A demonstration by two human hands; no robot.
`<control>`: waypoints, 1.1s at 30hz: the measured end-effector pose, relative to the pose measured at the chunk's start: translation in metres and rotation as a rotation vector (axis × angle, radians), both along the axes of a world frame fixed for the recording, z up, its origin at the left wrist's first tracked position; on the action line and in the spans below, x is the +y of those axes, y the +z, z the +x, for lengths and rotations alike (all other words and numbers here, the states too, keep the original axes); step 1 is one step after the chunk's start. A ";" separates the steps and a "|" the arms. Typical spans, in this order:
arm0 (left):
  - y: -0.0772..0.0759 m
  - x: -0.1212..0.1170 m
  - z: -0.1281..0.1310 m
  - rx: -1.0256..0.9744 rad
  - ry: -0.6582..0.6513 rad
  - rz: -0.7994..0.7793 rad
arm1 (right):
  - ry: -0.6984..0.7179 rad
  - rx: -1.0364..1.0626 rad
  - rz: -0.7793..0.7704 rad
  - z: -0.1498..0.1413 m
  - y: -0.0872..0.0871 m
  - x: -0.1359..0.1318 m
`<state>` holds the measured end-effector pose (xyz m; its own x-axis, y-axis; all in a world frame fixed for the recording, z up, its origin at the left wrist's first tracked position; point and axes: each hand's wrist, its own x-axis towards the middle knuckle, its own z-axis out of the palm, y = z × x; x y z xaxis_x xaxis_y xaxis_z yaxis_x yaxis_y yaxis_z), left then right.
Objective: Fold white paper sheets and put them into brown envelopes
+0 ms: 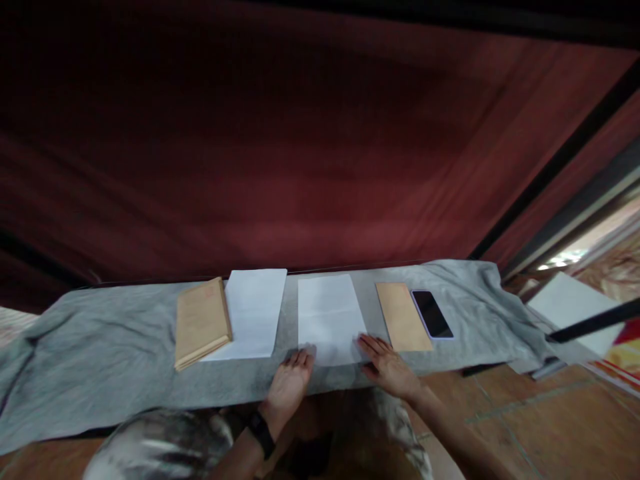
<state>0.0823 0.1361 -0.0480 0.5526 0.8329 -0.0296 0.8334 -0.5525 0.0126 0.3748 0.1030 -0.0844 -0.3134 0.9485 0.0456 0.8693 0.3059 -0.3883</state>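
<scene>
Through the head camera I have the white sheet of paper (pixel 330 310) lying flat in front of me on the worktop (pixel 120 347), which is draped in grey cloth. My left hand (pixel 291 382) is at the sheet's near left corner, fingers close together; I cannot tell whether that grip pinches the paper or only rests on it. My right hand (pixel 390 368) is at the near right corner, its grip apart, with the thumb spread away from the fingers. A dark wristband (pixel 261 432) circles my left wrist.

Off to my left, a bundle of brown envelopes (pixel 203 317) overlaps the left side of some more white paper (pixel 256 313). To my right, a single brown envelope (pixel 403 317) lies just beside a smartphone (pixel 433 313), its screen dark. Dark red fabric (pixel 300 167) rises behind the worktop, and tiled floor (pixel 545 417) shows at lower right.
</scene>
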 end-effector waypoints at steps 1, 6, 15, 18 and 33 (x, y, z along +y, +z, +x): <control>0.007 -0.001 -0.003 -0.043 0.014 -0.013 | -0.016 0.048 -0.008 0.002 0.001 -0.003; 0.030 -0.011 -0.024 -0.398 0.052 -0.071 | -0.101 0.342 -0.041 0.015 -0.001 -0.018; 0.042 -0.014 -0.049 -0.983 0.282 -0.304 | -0.205 0.565 0.076 -0.009 -0.016 -0.005; 0.037 0.000 -0.046 -1.104 0.419 -0.301 | -0.258 0.484 0.148 -0.022 -0.020 0.009; -0.032 0.033 -0.022 -1.044 0.628 -0.249 | -0.523 0.041 0.299 -0.044 -0.034 0.037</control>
<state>0.0599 0.1695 -0.0801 -0.0856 0.9963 -0.0106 0.4812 0.0506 0.8751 0.3304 0.1397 -0.1180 0.1990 0.9205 0.3363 0.9201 -0.0573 -0.3876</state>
